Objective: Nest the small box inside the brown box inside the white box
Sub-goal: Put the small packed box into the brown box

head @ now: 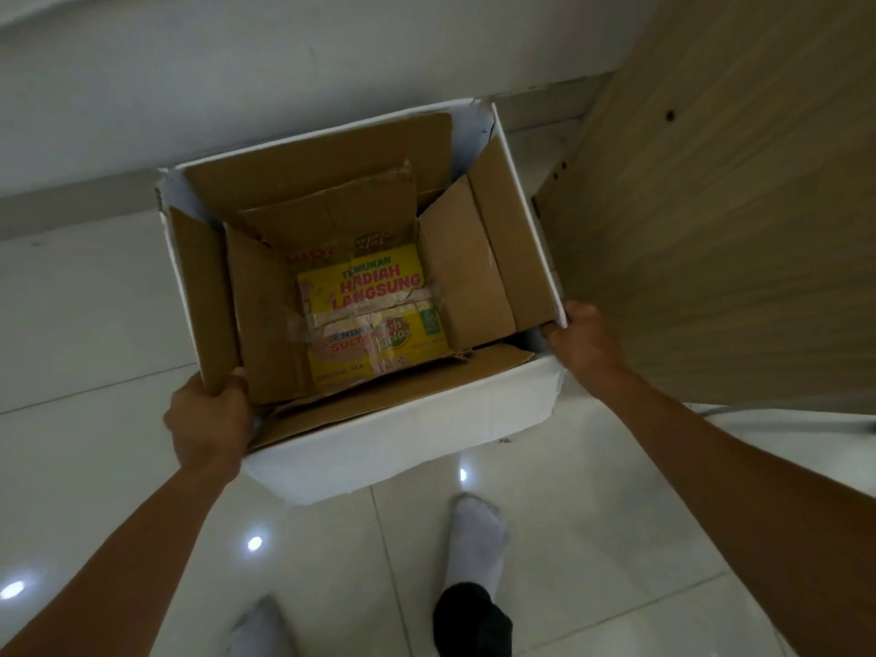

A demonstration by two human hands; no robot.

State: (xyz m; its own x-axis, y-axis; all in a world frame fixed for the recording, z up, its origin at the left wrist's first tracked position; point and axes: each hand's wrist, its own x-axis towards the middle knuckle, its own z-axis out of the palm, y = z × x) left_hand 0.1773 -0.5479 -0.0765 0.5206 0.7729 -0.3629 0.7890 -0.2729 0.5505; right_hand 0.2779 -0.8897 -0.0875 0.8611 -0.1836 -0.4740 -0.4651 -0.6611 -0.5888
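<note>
A large white box (403,443) sits on the tiled floor with its flaps up. Inside it stands a brown cardboard box (265,315), also open at the top. At the bottom of the brown box lies a small yellow tea box (374,315) with red lettering. My left hand (208,419) grips the near left flap of the white box. My right hand (585,341) holds the near right corner of its right flap.
A wooden panel (734,206) rises close on the right of the box. A pale wall (189,87) with a skirting runs behind it. My two feet in white socks (476,528) stand on the glossy tiles just in front.
</note>
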